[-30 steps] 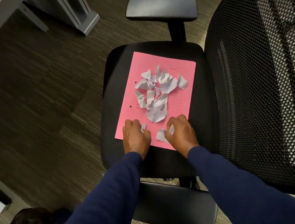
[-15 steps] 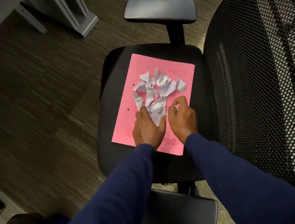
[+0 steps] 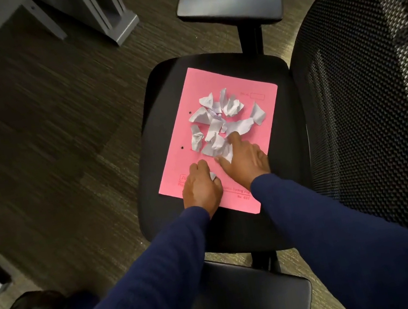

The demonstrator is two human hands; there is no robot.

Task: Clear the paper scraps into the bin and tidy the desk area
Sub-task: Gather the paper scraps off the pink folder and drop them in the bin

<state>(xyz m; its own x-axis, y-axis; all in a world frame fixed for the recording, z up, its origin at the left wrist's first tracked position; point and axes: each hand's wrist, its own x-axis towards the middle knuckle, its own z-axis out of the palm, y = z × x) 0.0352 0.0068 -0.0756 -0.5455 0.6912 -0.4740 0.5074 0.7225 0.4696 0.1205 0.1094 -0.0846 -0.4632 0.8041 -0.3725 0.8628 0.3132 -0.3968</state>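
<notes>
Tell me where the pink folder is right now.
In the head view, the pink folder lies flat on the black chair seat, centre frame, with the paper scraps piled on it and both hands on its near end.

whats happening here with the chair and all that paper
A person is gathering torn white paper scraps piled on a pink folder that lies on an office chair seat. The left hand is closed around one scrap near the folder's near edge; the right hand presses on the pile. Most scraps are still on the folder.
</notes>
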